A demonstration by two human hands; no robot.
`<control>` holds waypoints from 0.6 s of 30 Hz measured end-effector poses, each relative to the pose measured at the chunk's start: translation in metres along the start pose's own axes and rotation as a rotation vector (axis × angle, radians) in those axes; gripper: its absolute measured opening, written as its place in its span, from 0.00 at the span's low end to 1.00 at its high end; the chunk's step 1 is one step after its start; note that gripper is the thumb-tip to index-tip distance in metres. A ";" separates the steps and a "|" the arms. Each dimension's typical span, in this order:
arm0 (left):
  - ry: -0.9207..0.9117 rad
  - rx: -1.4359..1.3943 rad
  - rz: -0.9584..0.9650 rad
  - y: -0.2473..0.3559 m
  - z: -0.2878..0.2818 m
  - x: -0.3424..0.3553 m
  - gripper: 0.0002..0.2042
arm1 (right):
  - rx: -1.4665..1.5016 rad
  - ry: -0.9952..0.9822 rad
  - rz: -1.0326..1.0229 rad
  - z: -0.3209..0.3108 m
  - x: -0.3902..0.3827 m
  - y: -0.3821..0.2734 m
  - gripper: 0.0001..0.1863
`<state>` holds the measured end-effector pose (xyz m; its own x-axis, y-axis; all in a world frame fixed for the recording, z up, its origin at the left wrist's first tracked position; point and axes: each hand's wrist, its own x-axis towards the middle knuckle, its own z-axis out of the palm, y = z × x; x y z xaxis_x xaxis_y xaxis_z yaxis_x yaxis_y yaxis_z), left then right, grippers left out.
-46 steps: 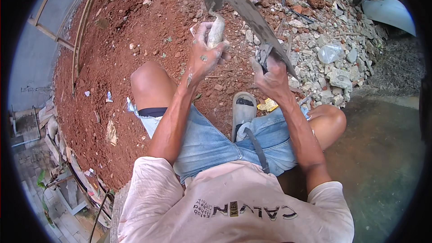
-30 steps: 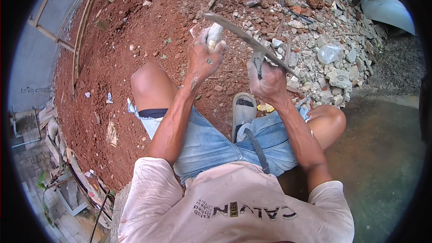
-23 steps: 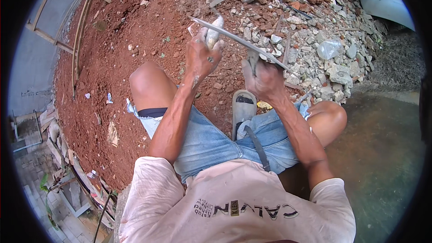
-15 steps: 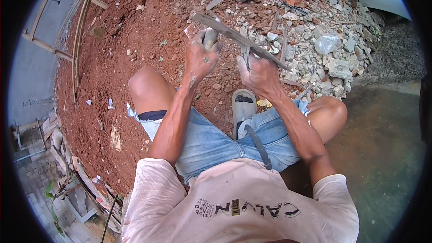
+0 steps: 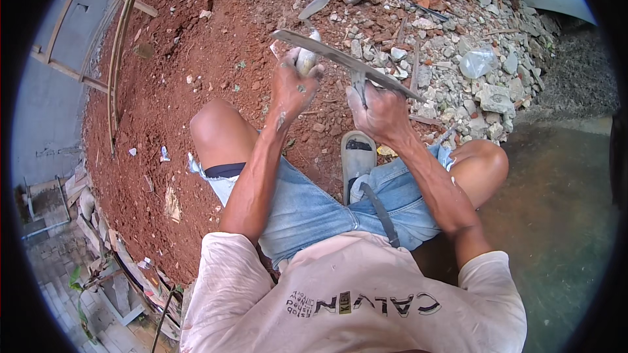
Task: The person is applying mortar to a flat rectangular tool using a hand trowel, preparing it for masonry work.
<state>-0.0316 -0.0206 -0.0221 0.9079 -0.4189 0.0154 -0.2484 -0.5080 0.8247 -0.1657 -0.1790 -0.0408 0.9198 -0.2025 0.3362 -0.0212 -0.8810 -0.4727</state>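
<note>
My right hand (image 5: 379, 112) is closed round the handle of a plastering trowel (image 5: 340, 57), whose long grey blade shows almost edge-on and slants down to the right. My left hand (image 5: 292, 88) is wrapped round a pale, rounded, mortar-smeared object (image 5: 305, 63) that looks like a tool handle. Its far end passes behind the trowel blade, so I cannot make out the kind of tool. Both hands are dusted with grey-white material and are held apart, ahead of my knees. The blade's left part lies just beyond my left fingers; whether it touches the pale object is unclear.
Reddish soil (image 5: 157, 91) spreads ahead and left. Broken rubble (image 5: 451, 59) with a clear plastic bag (image 5: 477, 63) lies at the right. A wooden frame (image 5: 65, 23) and thin poles (image 5: 116, 65) stand left. Wet concrete (image 5: 549, 189) is at my right.
The trowel blade's left end has dropped slightly and its slant is a little flatter. Both hands keep their hold. The whole view has shifted slightly.
</note>
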 end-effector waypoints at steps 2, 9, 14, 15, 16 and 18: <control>0.037 0.026 0.158 0.001 -0.001 -0.003 0.15 | 0.155 0.403 -0.254 -0.005 -0.004 -0.002 0.13; 0.025 0.139 0.159 -0.008 0.003 -0.002 0.20 | 0.111 0.154 -0.103 0.003 -0.007 0.004 0.14; 0.074 0.130 0.118 -0.003 0.006 -0.004 0.22 | 0.127 0.288 -0.144 0.002 -0.007 0.005 0.15; 0.042 0.141 0.119 -0.003 0.002 0.000 0.22 | 0.096 0.339 -0.155 0.000 -0.004 0.004 0.16; 0.000 0.151 0.125 0.000 0.001 0.003 0.23 | 0.093 0.342 -0.148 0.002 -0.003 0.005 0.16; -0.004 0.230 0.035 -0.005 0.007 0.002 0.25 | -0.010 0.054 -0.021 0.005 -0.002 0.009 0.15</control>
<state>-0.0312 -0.0243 -0.0299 0.8960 -0.4424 0.0393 -0.3510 -0.6512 0.6729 -0.1660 -0.1843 -0.0500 0.8978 -0.2065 0.3890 -0.0065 -0.8894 -0.4570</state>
